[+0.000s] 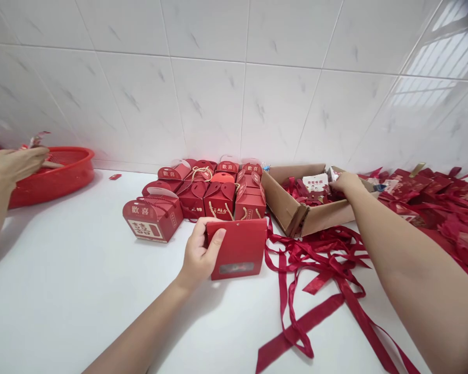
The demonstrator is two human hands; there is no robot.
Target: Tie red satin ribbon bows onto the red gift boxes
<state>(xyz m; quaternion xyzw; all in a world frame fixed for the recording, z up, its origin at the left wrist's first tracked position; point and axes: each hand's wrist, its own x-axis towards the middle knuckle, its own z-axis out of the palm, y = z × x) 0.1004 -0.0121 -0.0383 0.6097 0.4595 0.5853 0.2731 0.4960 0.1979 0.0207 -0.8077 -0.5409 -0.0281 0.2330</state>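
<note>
My left hand (203, 249) grips the upper left side of a red gift box (239, 246), thumb on its front, fingers behind. This box has a small clear window low on its front and is held just above the white table. My right hand (346, 184) reaches into an open cardboard box (325, 217), its fingers closed at a small shiny packet (334, 174) and partly hidden. Beside them in the carton lie a white printed card (315, 184) and dark red pieces.
Several finished-looking red gift boxes (220, 200) with cord handles stand by the tiled wall. Dark red ribbons (315, 317) lie tangled at right, near a pile of red packets (432, 197). Another person's hand (19, 163) holds wrapped pieces over a red plastic basket (72, 174).
</note>
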